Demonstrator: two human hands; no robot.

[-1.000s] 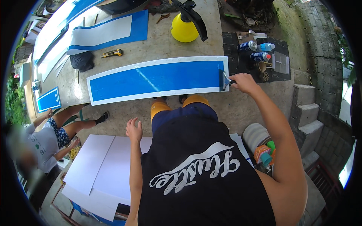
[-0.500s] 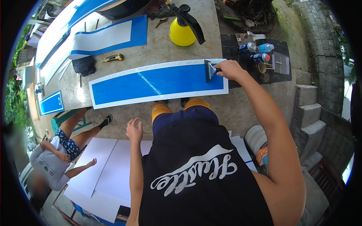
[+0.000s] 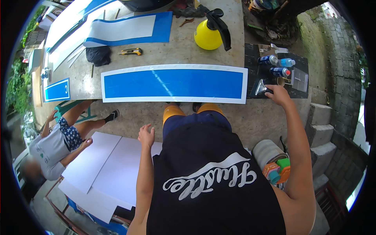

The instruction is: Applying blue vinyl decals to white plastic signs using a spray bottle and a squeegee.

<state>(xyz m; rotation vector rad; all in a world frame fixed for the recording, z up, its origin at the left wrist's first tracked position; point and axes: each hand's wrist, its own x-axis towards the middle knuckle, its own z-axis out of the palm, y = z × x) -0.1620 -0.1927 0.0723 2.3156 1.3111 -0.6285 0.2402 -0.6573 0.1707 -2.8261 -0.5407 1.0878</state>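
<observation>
At the left, a small blue panel (image 3: 57,90) lies on the table (image 3: 231,58); farther right, a black cloth (image 3: 98,56) and a knife (image 3: 131,51) are placed behind the working edge, where they are best left clear of the stroke. The left hand (image 3: 146,135) is held below the table edge, fingers loosely spread and nothing gripped; it could be used to steady the near edge of the work. The long blue panel (image 3: 174,84), white-bordered, is laid along the table's near edge. Any streak on its face should be checked from a second angle, since glare may be mistaken for a flaw. Behind it, the yellow spray bottle (image 3: 207,36) is stood within reach. Just beyond the panel's right end, the squeegee (image 3: 260,88) is gripped by its handle in the right hand (image 3: 279,95); contact with the black board (image 3: 254,58) beneath cannot be confirmed. For a clean pass, the blade should be set flat, pressed evenly and drawn in overlapping strokes.
</observation>
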